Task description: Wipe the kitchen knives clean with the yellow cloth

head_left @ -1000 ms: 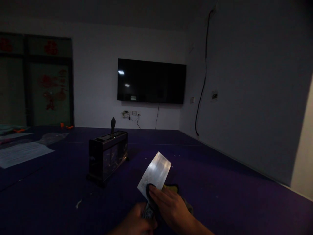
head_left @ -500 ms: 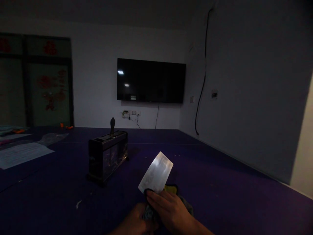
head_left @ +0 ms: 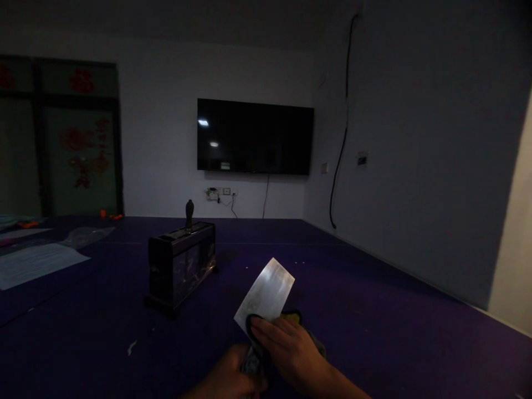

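A cleaver point(head_left: 266, 291) with a broad, shiny blade points up and away from me, tilted to the right. My left hand point(head_left: 233, 374) is closed around its handle at the bottom of the view. With my right hand point(head_left: 291, 349) I press a cloth point(head_left: 292, 317), dark-edged with a yellow side, against the lower part of the blade near the handle. The right fingers lie together over the cloth, and part of the cloth hangs behind that hand. Most of the handle is hidden by my hands.
A dark knife block point(head_left: 183, 266) with one black-handled tool point(head_left: 189, 213) stands on the purple table point(head_left: 374, 332), left of the cleaver. Papers point(head_left: 41, 263) and a clear plastic bag point(head_left: 89, 237) lie at the far left. A television point(head_left: 255, 137) hangs on the back wall.
My right hand and the cloth have shifted slightly up the blade, away from the handle. The left hand keeps its hold on the cleaver. The view has turned a little to the right.
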Demonstrator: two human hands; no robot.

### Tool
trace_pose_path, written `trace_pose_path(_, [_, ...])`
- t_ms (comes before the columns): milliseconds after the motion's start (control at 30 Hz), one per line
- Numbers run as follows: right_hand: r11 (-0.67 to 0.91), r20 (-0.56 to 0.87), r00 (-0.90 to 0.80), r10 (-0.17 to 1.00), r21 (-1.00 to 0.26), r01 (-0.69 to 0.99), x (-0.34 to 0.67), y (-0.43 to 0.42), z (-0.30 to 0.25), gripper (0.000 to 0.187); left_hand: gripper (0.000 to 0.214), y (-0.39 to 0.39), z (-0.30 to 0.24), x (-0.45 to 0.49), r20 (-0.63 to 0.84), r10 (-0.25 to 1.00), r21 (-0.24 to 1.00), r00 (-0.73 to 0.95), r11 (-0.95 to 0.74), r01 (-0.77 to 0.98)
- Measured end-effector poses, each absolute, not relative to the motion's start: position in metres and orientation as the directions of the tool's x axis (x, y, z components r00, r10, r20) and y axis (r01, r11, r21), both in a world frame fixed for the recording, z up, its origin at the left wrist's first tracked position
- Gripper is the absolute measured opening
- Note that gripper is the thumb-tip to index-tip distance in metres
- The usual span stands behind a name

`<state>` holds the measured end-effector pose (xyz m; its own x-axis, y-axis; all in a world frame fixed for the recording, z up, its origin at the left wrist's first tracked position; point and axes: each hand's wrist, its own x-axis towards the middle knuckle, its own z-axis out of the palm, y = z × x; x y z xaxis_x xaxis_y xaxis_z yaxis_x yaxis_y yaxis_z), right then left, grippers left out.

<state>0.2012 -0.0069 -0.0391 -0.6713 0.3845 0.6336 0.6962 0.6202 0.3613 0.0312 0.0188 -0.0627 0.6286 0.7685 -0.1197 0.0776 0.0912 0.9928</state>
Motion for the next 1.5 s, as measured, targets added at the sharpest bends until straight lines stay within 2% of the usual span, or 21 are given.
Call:
trace_pose_path(200, [0.515,0.695,-0.58,0.425,0.341,0.786,0.204,-0.004,-0.042,0.038,0.021,0.017,-0.052,0.028,-0.109,0.754,0.99,0.648,0.026,0.136])
trace_pose_path(433, [0.385,0.766,-0.463,0.446,0.303,0.872,0.211,0.007,-0.051,0.045,0.033,0.019,-0.053,0.023,-0.07,0.724,0.988,0.687,-0.043,0.146])
trace_pose_path(667, [0.4,0.752,-0.477,0.456,0.306,0.864,0.212,0.008,-0.052,0.045,0.033,0.02,-0.057,0.024,-0.079,0.742,0.984,0.666,-0.049,0.171])
trace_pose_path(767, [0.414,0.74,-0.491,0.459,0.311,0.855,0.211,0.006,-0.051,0.044,0.027,0.019,-0.057,0.025,-0.068,0.748,0.984,0.66,-0.06,0.169])
trace_pose_path(967, [0.481,0.709,-0.553,0.439,0.334,0.811,0.205,-0.002,-0.045,0.04,0.014,0.017,-0.05,0.029,-0.138,0.751,0.983,0.645,0.023,0.183])
trace_pose_path(1200, [0.578,0.652,-0.666,0.363,0.403,0.71,0.197,-0.012,-0.04,0.037,0.013,0.015,-0.048,0.032,-0.058,0.719,0.989,0.693,-0.051,0.135])
trace_pose_path(1500, [0.593,0.617,-0.698,0.364,0.424,0.684,0.196,-0.012,-0.039,0.035,0.019,0.024,-0.062,0.035,-0.114,0.718,0.982,0.687,-0.024,0.188])
